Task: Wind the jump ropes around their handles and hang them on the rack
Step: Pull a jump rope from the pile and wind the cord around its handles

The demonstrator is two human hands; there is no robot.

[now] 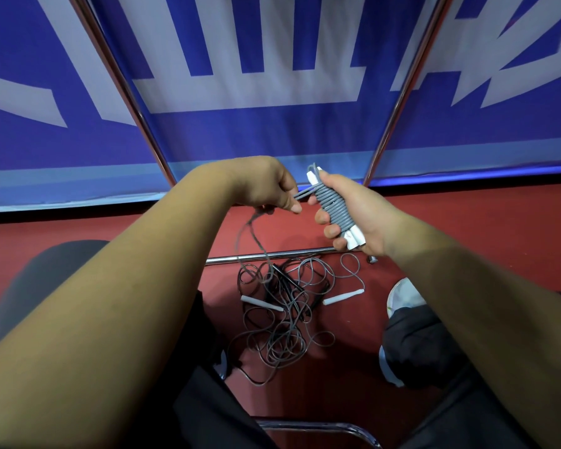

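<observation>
Two cord-wound white plastic handles (pixel 334 207) sit clamped in the right hand (pixel 360 215), while the left hand (pixel 263 186) pinches the trailing grey cord (pixel 238 244), which may snag in the tangled ropes (pixel 282 319) on the red floor (pixel 467 215) and pull the coils loose.

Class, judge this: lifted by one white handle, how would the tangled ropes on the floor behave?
Probably floppy: the tangled ropes lie in loose overlapping loops, so they would likely drag and snag together. The white handle looks straight and stiff, so it should give a firm grip.
</observation>
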